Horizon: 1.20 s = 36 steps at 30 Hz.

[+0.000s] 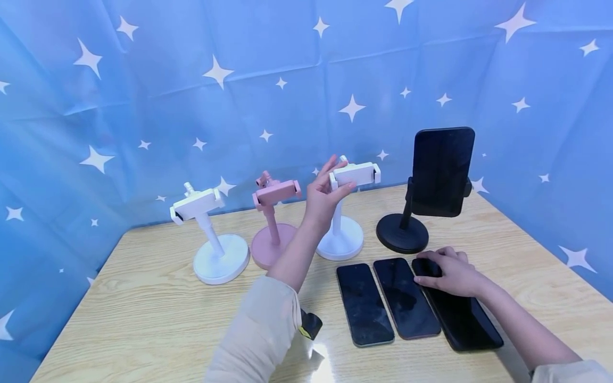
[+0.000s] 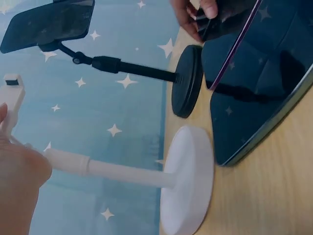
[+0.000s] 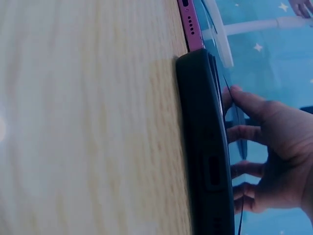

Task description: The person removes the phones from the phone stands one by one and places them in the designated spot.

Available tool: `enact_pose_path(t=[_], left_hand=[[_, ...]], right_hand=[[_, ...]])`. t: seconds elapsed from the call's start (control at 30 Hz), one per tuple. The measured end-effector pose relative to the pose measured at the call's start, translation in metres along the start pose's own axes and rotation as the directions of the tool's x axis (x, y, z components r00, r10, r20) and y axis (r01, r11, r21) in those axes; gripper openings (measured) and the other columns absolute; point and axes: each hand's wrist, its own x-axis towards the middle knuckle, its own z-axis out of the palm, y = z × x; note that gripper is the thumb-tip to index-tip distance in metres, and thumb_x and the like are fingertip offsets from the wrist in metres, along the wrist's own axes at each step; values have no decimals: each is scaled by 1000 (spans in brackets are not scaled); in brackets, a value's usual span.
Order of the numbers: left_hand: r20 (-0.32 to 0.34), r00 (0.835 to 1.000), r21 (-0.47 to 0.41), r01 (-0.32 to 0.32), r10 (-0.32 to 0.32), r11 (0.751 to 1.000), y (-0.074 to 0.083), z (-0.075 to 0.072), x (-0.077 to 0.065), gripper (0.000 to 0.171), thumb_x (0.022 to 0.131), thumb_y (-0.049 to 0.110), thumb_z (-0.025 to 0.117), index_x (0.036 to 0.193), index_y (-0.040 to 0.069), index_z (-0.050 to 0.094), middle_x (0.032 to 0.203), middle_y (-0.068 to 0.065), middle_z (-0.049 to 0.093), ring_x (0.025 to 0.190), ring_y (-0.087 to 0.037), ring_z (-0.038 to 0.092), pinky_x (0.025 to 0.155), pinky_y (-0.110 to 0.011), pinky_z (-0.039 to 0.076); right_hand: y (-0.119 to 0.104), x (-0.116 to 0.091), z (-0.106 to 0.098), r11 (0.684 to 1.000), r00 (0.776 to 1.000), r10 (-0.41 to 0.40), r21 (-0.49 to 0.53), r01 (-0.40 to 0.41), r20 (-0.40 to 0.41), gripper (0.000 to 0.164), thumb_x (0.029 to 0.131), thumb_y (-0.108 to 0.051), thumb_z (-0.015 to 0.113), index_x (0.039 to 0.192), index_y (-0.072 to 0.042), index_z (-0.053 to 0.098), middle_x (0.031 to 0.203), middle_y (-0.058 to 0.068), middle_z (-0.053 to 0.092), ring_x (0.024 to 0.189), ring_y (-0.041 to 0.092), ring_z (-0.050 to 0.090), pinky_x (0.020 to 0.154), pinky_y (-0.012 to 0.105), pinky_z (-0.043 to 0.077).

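My left hand (image 1: 325, 194) pinches the left end of the clamp on a white phone stand (image 1: 339, 242), thumb in front and fingers behind. In the left wrist view, that stand's round base (image 2: 188, 181) rests on the table and its clamp (image 2: 13, 100) holds no phone. On the right, my right hand (image 1: 447, 272) grips the upper part of a black phone (image 1: 466, 322) lying on the table, thumb at its left edge. The right wrist view shows the thick dark end of this phone (image 3: 208, 147), with curled fingers (image 3: 247, 134) over its face.
Two more phones, one nearer (image 1: 365, 306) the left arm and one in the middle (image 1: 407, 300), lie alongside. A black stand (image 1: 402, 234) holds an upright phone (image 1: 442, 173). Leftward stand a pink stand (image 1: 275, 239) and another white stand (image 1: 221, 258). A starry blue curtain (image 1: 268, 106) hangs behind.
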Motion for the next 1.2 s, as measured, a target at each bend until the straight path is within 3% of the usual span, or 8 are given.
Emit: enact_pose_path(t=[0.2, 0.4, 0.47, 0.57, 0.7, 0.8, 1.03, 1.2], left_hand=[[-181, 983, 30, -17, 22, 999, -8, 4, -13, 41, 76, -6, 65, 115, -8, 56, 134, -8, 44, 126, -22, 38, 101, -29, 32], [-344, 920, 127, 244, -188, 961, -13, 10, -31, 34, 75, -2, 65, 109, 1, 61, 117, -9, 52, 110, -24, 50, 90, -31, 44], [-306, 915, 175, 326, -264, 929, -13, 12, -34, 27, 77, 1, 64, 104, 2, 62, 109, -9, 55, 101, -22, 53, 82, -28, 47], [-127, 940, 302, 341, -317, 890, -13, 21, -35, 27, 82, 6, 61, 109, 3, 62, 106, -12, 59, 96, -21, 57, 79, -26, 47], [162, 931, 439, 230, -328, 869, -8, 44, -30, 40, 91, 15, 52, 131, 10, 46, 121, -11, 54, 108, -23, 54, 86, -27, 45], [270, 908, 476, 163, -321, 864, -4, 63, -22, 46, 96, 20, 43, 140, 13, 32, 132, -9, 46, 117, -21, 48, 92, -25, 41], [232, 939, 463, 123, -254, 878, -5, 92, -11, 41, 98, 17, 38, 136, 5, 37, 129, -11, 49, 112, -16, 51, 87, -20, 43], [158, 957, 399, 165, -245, 902, -7, 100, -10, 37, 97, 14, 39, 132, 6, 44, 127, -8, 52, 112, -12, 51, 85, -19, 44]], right_hand=[[5, 0, -2, 999, 999, -37, 28, 37, -13, 63, 79, -47, 63, 118, 2, 54, 110, 31, 47, 97, 47, 40, 71, 54, 38], [8, 1, -29, 985, 988, -127, 109, 136, -87, 47, 87, -21, 59, 115, 15, 50, 95, 31, 55, 86, 42, 55, 75, 51, 44], [5, 0, -44, 979, 981, -122, 146, 143, -149, 42, 91, -13, 52, 117, 19, 45, 98, 35, 53, 83, 43, 58, 71, 49, 47], [-4, -4, -70, 963, 961, -34, 249, 105, -275, 41, 95, -10, 39, 125, 18, 35, 115, 39, 44, 83, 29, 63, 64, 33, 50], [-20, -8, -95, 894, 885, 36, 411, 179, -465, 45, 98, -17, 27, 136, 9, 25, 129, 33, 36, 89, -6, 52, 65, 9, 44], [-31, -4, -105, 845, 843, -21, 441, 303, -538, 46, 99, -18, 26, 140, 4, 21, 140, 24, 27, 108, -4, 44, 73, 3, 41], [-37, 4, -106, 800, 808, -117, 427, 421, -577, 40, 97, -9, 33, 133, 8, 35, 119, -12, 49, 97, -8, 51, 77, 6, 42], [-32, 6, -100, 793, 784, -122, 416, 446, -609, 37, 95, -4, 36, 129, 9, 40, 112, -18, 50, 96, -9, 51, 78, 6, 42]])
